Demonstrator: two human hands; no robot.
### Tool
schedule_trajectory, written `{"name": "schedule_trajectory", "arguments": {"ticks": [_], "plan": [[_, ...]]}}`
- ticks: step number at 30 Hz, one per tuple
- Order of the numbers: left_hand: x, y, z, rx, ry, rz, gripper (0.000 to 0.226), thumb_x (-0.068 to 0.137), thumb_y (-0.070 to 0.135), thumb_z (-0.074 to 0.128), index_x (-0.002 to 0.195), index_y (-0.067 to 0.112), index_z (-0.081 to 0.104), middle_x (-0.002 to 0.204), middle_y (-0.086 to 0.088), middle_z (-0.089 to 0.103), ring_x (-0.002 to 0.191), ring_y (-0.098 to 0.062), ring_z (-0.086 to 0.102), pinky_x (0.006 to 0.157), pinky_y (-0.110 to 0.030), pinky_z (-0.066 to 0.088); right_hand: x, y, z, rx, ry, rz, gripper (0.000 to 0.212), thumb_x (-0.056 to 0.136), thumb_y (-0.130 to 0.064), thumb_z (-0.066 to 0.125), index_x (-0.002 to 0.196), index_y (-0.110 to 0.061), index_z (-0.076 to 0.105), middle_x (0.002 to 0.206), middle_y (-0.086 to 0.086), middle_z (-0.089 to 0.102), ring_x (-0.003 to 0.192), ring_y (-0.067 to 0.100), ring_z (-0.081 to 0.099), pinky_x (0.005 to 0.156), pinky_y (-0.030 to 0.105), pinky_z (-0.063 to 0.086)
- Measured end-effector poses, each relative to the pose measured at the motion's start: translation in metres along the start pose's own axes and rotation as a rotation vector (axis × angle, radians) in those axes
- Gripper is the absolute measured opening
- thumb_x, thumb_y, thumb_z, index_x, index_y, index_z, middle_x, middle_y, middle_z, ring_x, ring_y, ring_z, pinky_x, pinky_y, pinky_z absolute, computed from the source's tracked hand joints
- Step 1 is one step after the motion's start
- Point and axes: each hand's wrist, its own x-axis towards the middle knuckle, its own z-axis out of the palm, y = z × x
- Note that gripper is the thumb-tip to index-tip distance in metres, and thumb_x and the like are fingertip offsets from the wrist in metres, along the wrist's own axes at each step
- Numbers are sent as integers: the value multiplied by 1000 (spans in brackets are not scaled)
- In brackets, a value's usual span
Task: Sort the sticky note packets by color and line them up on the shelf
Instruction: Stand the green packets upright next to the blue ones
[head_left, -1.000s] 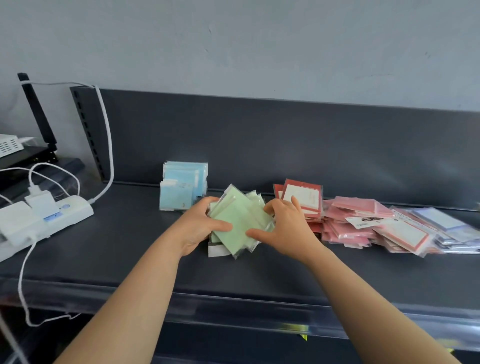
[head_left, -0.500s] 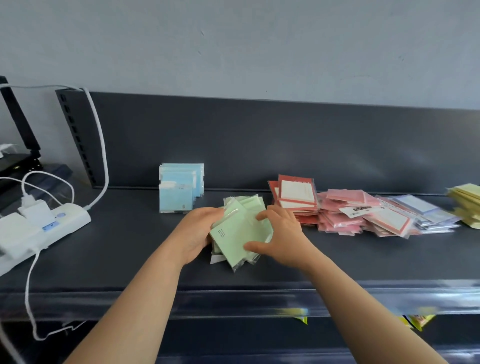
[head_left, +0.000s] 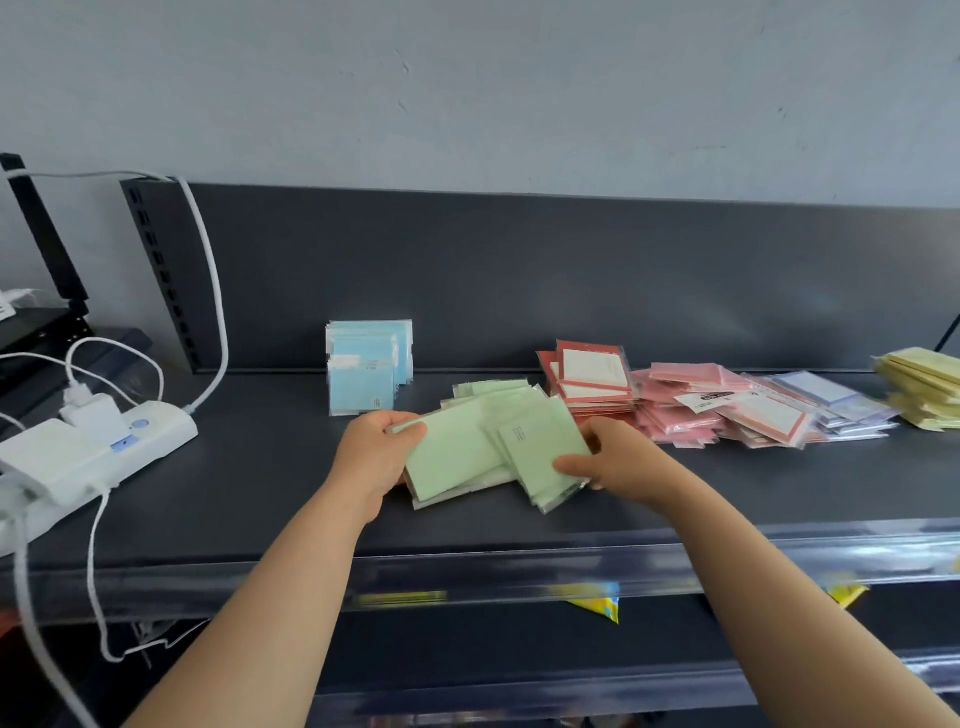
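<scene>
- Nearest the camera, two bare forearms reach up from the bottom edge over the clear front lip of the dark grey shelf (head_left: 519, 525).
- The green packets (head_left: 488, 447) lie in a loose fanned pile near the front middle of the shelf, between the two hands.
- The left hand (head_left: 374, 457) grips the left end of the pile: its thumb lies on top of the uppermost packet and its fingers curl under the edge, wrist bent inward.
- The right hand (head_left: 618, 462) pinches the lower right corner of one green packet between thumb on top and fingers beneath; that packet lies skewed across the others.
- To the left, a white power strip (head_left: 104, 441) sits on the shelf with a white plug in it and white cables (head_left: 213, 291) trailing up and down.
- Behind the left hand, the blue packets (head_left: 366, 364) stand upright in a row, their faces toward the camera, close to the back panel.
- Right of the green pile, red-bordered packets (head_left: 592, 376) are stacked, touching a sprawled heap of pink packets (head_left: 680, 405).
- Farther right lie pale purple packets (head_left: 831, 397), then a yellow stack (head_left: 924, 384) at the frame edge.
</scene>
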Motion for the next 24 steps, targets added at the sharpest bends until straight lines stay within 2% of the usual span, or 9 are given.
{"name": "schedule_trajectory", "arguments": {"ticks": [4, 6, 9, 10, 12, 15, 18, 20, 24], "plan": [[0, 2, 2, 0, 34, 10, 13, 90, 7, 58, 99, 15, 63, 103, -7, 67, 95, -24, 66, 87, -45, 56, -11, 11, -15, -17, -35, 71, 35, 88, -22, 64, 120, -13, 52, 112, 1, 58, 95, 18, 58, 77, 31, 48], [1, 3, 3, 28, 6, 30, 25, 85, 1, 62, 107, 13, 60, 107, -9, 65, 97, -25, 64, 81, -41, 54, -15, 16, -20, -31, 27, 99, 38, 90, -21, 60, 126, -12, 49, 111, 0, 55, 95, 17, 54, 77, 29, 42], [1, 1, 7, 68, -38, 19, 47, 76, -3, 73, 116, 14, 53, 110, -7, 60, 98, -24, 62, 74, -37, 56, -19, 22, -22, -62, 75, 126, 36, 92, -24, 59, 125, -10, 50, 105, 0, 53, 88, 15, 52, 65, 25, 38], [1, 0, 9, 68, -40, 11, 50, 76, -3, 75, 117, 14, 52, 110, -6, 59, 97, -23, 61, 71, -33, 54, -19, 23, -21, -66, 87, 134, 36, 92, -26, 60, 123, -10, 51, 104, 1, 54, 87, 15, 52, 65, 26, 39], [2, -2, 11, 73, -5, 14, 49, 77, -3, 74, 117, 12, 52, 111, -7, 60, 98, -23, 61, 68, -30, 51, -19, 24, -20, -81, 113, 147, 37, 91, -28, 61, 122, -9, 53, 108, 4, 58, 92, 19, 54, 76, 30, 43], [7, -3, 6, 51, 120, 50, 44, 79, -2, 69, 118, 11, 53, 113, -9, 60, 99, -25, 61, 68, -31, 51, -16, 24, -17, -198, 160, 148, 49, 89, -33, 63, 129, -11, 50, 127, 9, 55, 110, 25, 52, 93, 38, 45], [13, -2, -5, -7, 194, 75, 41, 79, 0, 65, 117, 10, 54, 112, -10, 61, 97, -26, 62, 67, -32, 50, -14, 16, -11, -288, 261, 16, 53, 87, -32, 64, 135, -16, 48, 136, 7, 49, 124, 26, 42, 102, 39, 40], [14, -2, -10, -52, 204, 81, 36, 79, 0, 61, 114, 9, 56, 110, -10, 63, 96, -27, 63, 68, -32, 50, -12, 5, -5, -263, 300, -112, 48, 88, -29, 64, 133, -19, 53, 136, 4, 52, 125, 24, 44, 103, 37, 39], [13, -3, -19, -169, 250, 89, 30, 81, 1, 63, 110, 6, 59, 109, -12, 66, 95, -28, 66, 66, -33, 52, -11, -20, 13, -171, 225, -230, 46, 88, -26, 66, 133, -19, 56, 136, -1, 55, 123, 17, 49, 100, 27, 36]]}}
